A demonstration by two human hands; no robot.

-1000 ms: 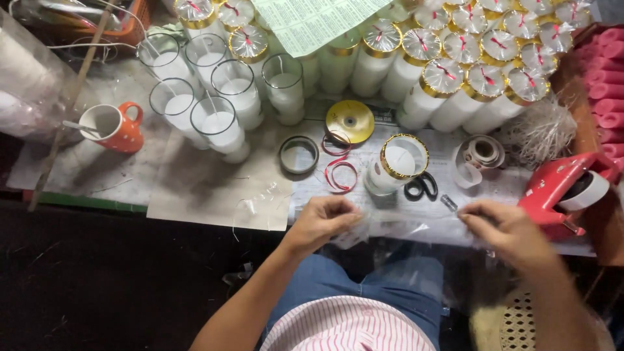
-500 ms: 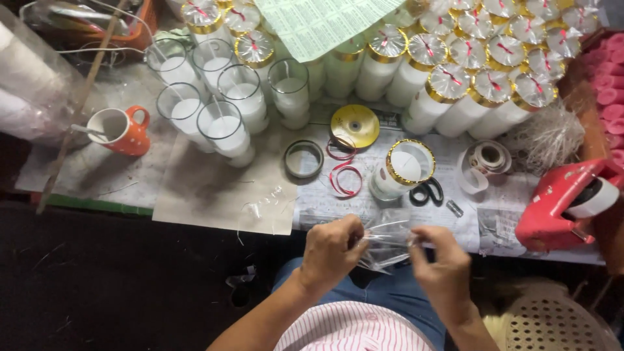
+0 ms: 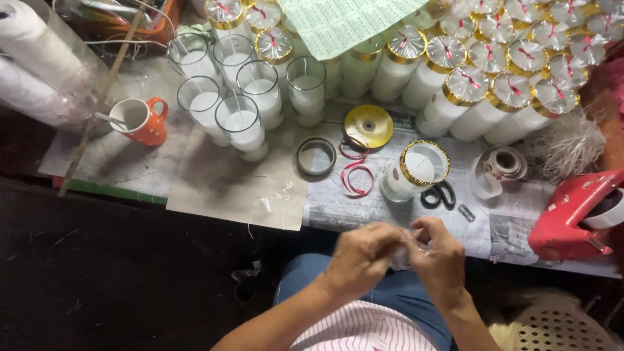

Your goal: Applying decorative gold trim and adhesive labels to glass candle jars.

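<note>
Clear crinkly cellophane piece [image 3: 404,250] pinched between left hand [image 3: 359,260] and right hand [image 3: 439,259], fingers closed on it, over lap. Gathering step, seemingly. Next probably needs gold-rimmed white glass candle [image 3: 416,170], just beyond grip.

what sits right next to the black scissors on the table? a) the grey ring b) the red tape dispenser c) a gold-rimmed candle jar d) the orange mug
c: the black scissors lie against the gold-rimmed candle jar; the other three sit well away.
</note>
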